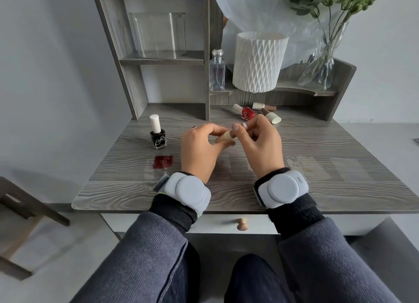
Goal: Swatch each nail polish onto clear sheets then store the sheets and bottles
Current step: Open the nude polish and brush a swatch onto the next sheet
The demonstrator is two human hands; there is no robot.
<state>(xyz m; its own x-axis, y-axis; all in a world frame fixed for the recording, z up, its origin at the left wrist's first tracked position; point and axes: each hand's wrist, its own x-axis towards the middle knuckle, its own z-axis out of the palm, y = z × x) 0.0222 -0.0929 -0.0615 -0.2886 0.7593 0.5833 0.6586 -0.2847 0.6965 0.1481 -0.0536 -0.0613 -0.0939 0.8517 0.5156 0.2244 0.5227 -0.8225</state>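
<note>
I am watching both hands working at one grip over the desk (113, 189). The left hand (200, 148) is curling its fingers round the cream cap end of a small brown polish bottle (226, 137), and the right hand (260, 147) is pinching the bottle's brown body between thumb and fingertips. The bottle is lying tilted between them, cap toward the left; cap and body are looking joined, though I cannot tell how tightly.

Left of the grip a black bottle (158, 136) is standing upright under a white cap, showing black polish inside. Nearer me than that bottle, a clear sheet (162, 162) is lying flat, carrying a dark red swatch. Right of the grip, more clear sheets (301, 164) are lying on the wood.

Just beyond the grip a red bottle (248, 113) is lying on its side, and beside it a cream-capped bottle (271, 116) and a second cream-capped bottle (263, 106) are lying too.

Farther beyond and above, a clear box (158, 35) is sitting on the left shelf; a glass perfume bottle (217, 73) and a white ribbed cylinder (258, 62) are standing on the right shelf, and a glass vase (322, 64) is holding green stems
</note>
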